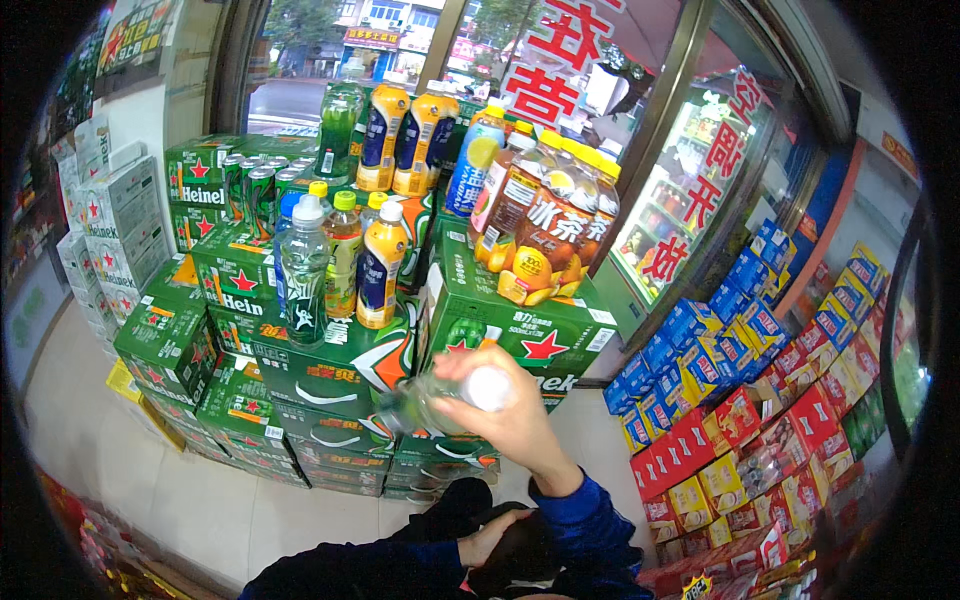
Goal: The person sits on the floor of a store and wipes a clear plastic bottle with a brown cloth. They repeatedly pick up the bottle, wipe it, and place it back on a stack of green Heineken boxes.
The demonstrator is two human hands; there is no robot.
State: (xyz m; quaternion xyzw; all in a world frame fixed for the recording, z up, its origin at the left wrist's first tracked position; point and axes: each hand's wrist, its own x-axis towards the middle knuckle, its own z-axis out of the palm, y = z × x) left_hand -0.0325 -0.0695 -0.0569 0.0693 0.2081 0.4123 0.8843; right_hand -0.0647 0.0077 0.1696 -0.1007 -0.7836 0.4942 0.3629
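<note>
My right hand (517, 420) grips a clear plastic bottle (442, 397) by its upper part, with the white cap (487, 388) towards me. The bottle is tilted and its lower end is blurred, in front of stacked green beer cartons. Low in the view, my left hand (491, 538) lies against something dark near my lap; its fingers are partly hidden. On a carton ahead stand a clear bottle with a white cap (306, 277), a yellow-capped bottle with a dark label (381, 266) and a green-capped drink bottle (343, 255).
Green Heineken cartons (240, 281) are stacked ahead and left, with several cans (261, 199) on them. A shrink-wrapped pack of iced tea bottles (551, 225) sits on the right carton (517, 322). Blue, yellow and red packages (712, 375) fill the right side. Glass windows (480, 60) stand behind.
</note>
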